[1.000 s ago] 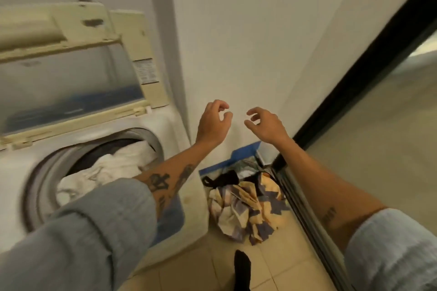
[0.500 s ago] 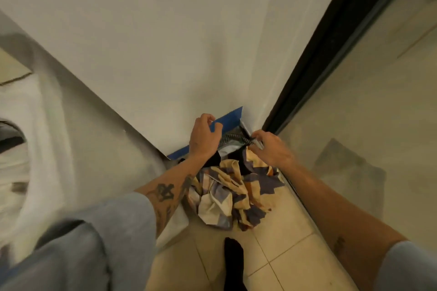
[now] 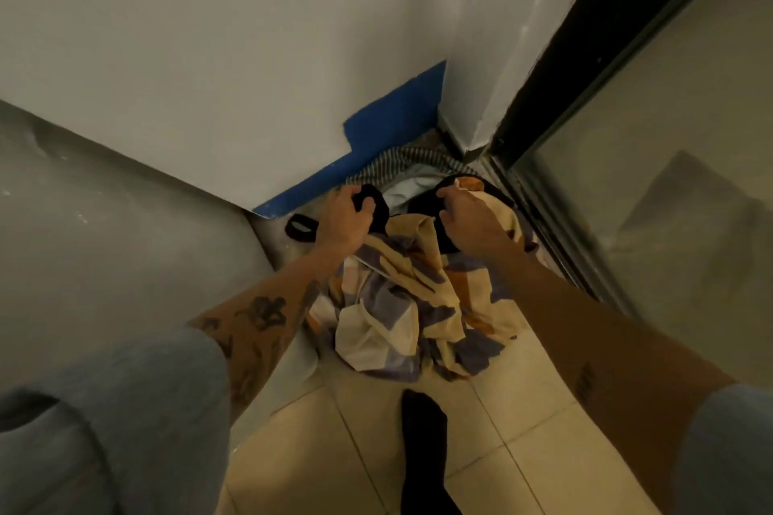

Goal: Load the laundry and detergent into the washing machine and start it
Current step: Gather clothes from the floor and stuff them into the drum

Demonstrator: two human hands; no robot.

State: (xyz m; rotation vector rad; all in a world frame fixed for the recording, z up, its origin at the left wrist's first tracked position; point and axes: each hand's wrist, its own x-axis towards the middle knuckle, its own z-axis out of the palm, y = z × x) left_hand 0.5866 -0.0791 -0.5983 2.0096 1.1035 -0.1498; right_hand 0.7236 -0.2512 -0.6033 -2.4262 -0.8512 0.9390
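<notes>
A laundry pile lies in the floor corner: a cream, blue and orange patterned cloth (image 3: 401,305) on top, black garments (image 3: 422,209) and a striped piece (image 3: 397,165) behind. My left hand (image 3: 345,217) grips a black garment at the pile's left. At the pile's right, my right hand (image 3: 468,217) curls its fingers into the black and patterned cloth. The washing machine's white side (image 3: 104,222) fills the left of the view; its opening is out of sight.
White walls meet in the corner with a blue strip (image 3: 376,146) at the base. A dark door frame (image 3: 585,54) and glass panel run along the right. A black sock (image 3: 422,452) lies on the pale floor tiles near the bottom.
My view has dropped from the open washer to the floor corner. Both hands have gone down from mid-air into the pile and closed on the clothes.
</notes>
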